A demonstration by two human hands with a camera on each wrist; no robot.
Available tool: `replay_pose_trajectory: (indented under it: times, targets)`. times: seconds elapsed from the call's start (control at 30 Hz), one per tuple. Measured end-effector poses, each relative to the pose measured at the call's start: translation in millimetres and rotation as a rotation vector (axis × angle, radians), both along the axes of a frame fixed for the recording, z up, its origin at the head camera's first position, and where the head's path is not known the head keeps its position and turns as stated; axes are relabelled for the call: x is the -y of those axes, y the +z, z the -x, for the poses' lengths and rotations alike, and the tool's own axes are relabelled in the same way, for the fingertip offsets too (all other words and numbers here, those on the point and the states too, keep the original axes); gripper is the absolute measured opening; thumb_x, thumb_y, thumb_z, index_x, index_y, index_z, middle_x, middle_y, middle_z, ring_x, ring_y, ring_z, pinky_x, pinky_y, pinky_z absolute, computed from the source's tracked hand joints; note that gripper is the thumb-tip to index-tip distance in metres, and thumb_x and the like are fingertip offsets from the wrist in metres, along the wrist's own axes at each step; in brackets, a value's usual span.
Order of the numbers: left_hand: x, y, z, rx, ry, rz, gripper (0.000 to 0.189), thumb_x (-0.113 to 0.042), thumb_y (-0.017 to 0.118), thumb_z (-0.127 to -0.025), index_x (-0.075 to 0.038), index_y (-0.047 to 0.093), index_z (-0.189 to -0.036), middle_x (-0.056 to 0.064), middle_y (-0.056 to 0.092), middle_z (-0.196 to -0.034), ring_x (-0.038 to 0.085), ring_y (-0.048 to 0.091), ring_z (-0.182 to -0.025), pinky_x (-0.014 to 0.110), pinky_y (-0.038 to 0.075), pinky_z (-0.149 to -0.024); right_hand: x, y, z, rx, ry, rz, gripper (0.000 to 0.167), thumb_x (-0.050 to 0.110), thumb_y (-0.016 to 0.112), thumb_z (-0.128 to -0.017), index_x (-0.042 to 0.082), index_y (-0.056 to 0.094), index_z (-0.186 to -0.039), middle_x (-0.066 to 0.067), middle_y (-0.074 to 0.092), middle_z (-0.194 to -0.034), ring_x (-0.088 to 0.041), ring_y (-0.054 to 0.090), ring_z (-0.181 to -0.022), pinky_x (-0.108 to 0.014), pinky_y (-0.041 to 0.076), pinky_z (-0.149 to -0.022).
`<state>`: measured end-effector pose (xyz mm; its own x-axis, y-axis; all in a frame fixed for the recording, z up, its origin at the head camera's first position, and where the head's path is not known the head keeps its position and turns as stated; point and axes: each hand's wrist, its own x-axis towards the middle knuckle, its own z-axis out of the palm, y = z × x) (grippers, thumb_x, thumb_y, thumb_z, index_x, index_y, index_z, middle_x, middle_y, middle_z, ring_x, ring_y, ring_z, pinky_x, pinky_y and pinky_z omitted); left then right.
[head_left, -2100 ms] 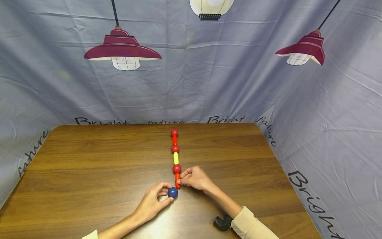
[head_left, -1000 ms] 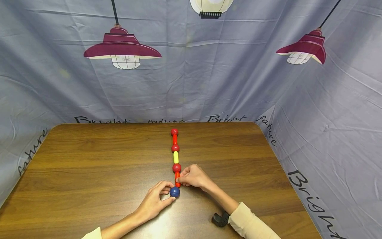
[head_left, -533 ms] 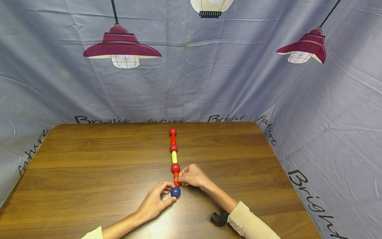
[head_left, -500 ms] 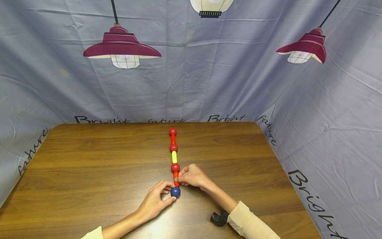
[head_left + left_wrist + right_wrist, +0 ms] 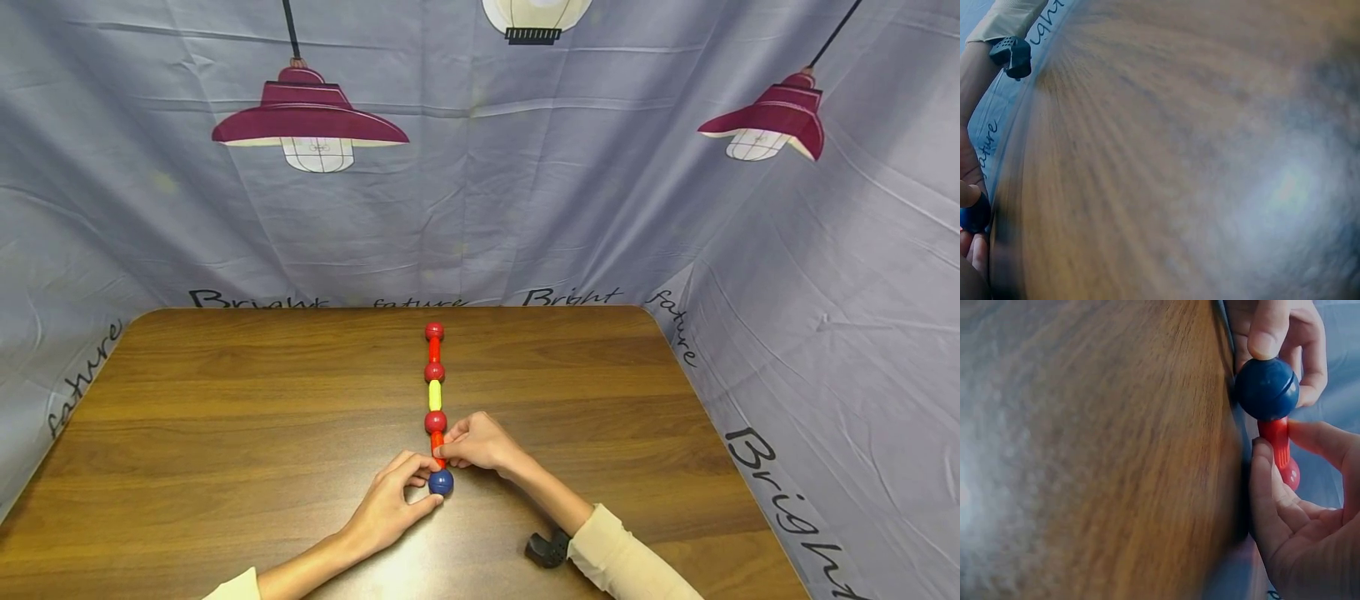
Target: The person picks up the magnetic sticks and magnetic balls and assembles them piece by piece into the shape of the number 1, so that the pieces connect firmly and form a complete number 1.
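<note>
A straight chain of balls and short rods lies on the table, running toward the far edge. At its near end is a blue ball (image 5: 441, 482), which my left hand (image 5: 392, 498) pinches between thumb and fingers. My right hand (image 5: 483, 443) pinches the red rod (image 5: 438, 439) touching that ball. Beyond it come a red ball (image 5: 435, 422), a yellow-green rod (image 5: 435, 396) and another red ball (image 5: 434, 372). A further red rod (image 5: 434, 350) leads to the last red ball (image 5: 434, 332). In the right wrist view, the blue ball (image 5: 1267, 389) meets the rod's end.
The wooden table (image 5: 262, 400) is backed by a grey-blue curtain (image 5: 450, 208) printed with lamps. A small black device (image 5: 547, 550) is on my right wrist, by the beige sleeve cuff.
My left hand has brought the blue ball right and against the near red rod's end. The rest of the chain has swung slightly left, with my right hand still pinching that rod.
</note>
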<state>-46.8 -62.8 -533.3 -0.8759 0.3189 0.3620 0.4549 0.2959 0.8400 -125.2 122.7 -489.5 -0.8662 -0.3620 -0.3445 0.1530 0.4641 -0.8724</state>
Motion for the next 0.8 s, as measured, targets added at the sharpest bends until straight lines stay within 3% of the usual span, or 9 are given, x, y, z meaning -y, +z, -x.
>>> replay_pose_trajectory:
  times: [0.8]
  targets:
    - [2.1, 0.8, 1.3, -0.057, 0.019, 0.067, 0.041, 0.002, 0.086, -0.074, -0.009, 0.065, -0.108, -0.005, 0.060, -0.100, 0.011, 0.060, -0.085, 0.023, 0.056, -0.072, 1.2, -1.3, 1.2, -0.001, -0.005, 0.024, 0.014, 0.009, 0.081, -0.080, -0.001, 0.070, -0.080, -0.005, 0.068, -0.066, -0.009, 0.060, -0.056, -0.022, 0.055, -0.052]
